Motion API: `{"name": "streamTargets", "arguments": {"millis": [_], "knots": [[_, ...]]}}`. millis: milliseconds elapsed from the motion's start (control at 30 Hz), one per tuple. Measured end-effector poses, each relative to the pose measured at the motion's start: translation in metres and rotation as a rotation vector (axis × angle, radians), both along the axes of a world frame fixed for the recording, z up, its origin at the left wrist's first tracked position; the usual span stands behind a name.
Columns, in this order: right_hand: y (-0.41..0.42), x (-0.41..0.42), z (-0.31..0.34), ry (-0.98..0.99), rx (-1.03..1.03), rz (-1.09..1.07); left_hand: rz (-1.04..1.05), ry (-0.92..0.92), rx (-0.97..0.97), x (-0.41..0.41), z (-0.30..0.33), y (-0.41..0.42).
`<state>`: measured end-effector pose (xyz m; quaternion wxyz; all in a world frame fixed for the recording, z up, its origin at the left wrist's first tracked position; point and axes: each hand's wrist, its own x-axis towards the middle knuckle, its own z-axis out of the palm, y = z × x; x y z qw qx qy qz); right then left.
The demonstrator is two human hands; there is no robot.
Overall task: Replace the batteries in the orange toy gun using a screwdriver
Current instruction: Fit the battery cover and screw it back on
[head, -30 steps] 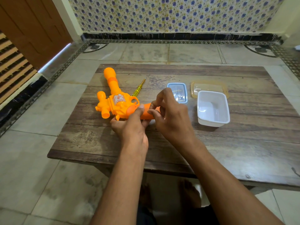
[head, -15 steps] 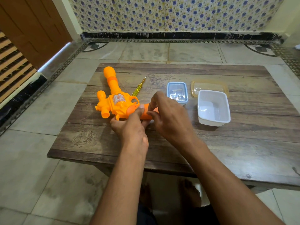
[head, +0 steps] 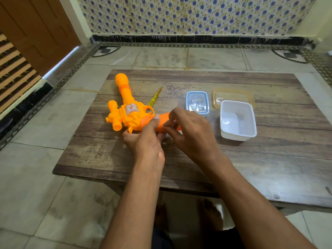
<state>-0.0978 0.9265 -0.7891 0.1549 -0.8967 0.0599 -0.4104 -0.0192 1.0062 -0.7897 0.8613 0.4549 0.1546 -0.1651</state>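
Observation:
The orange toy gun [head: 128, 112] lies on the wooden table [head: 269, 159], barrel pointing away from me. My left hand [head: 145, 141] grips the gun at the base of its handle, thumb on top. My right hand [head: 190, 130] curls over the handle's end, fingertips pinching there; what they pinch is hidden. A yellow screwdriver [head: 154, 97] lies on the table just right of the barrel, untouched.
A small blue-rimmed clear box [head: 197, 103] with small items inside sits right of the gun. A white tub [head: 237, 121] stands further right, its yellowish lid [head: 231, 95] behind it. The tiled floor and a patterned wall surround the low table.
My right hand has lowered and closed its fingers onto the handle's end. The left hand and the gun have stayed in place.

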Motion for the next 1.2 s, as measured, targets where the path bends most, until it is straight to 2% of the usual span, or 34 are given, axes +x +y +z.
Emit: {"name": "streamTargets", "arguments": {"millis": [200,400,700,867,1033,1200], "knots": [[0.001,0.001,-0.003,-0.040,-0.074,-0.008,-0.019,0.000,-0.023,0.002,-0.002,0.002],[0.003,0.002,0.003,-0.134,-0.315,-0.005,-0.031,-0.008,-0.062,0.000,0.001,0.005],[0.004,-0.003,0.004,-0.097,-0.376,-0.008,-0.010,0.000,-0.044,0.003,0.004,0.008],[0.002,-0.003,0.003,-0.099,-0.342,-0.020,-0.011,0.020,-0.017,0.006,0.005,0.009],[-0.001,0.000,-0.005,-0.120,-0.089,-0.034,-0.015,0.017,0.000,0.006,0.002,0.006],[0.000,-0.001,-0.004,-0.072,-0.030,-0.019,-0.008,0.019,0.005,0.008,-0.002,0.005]]}}
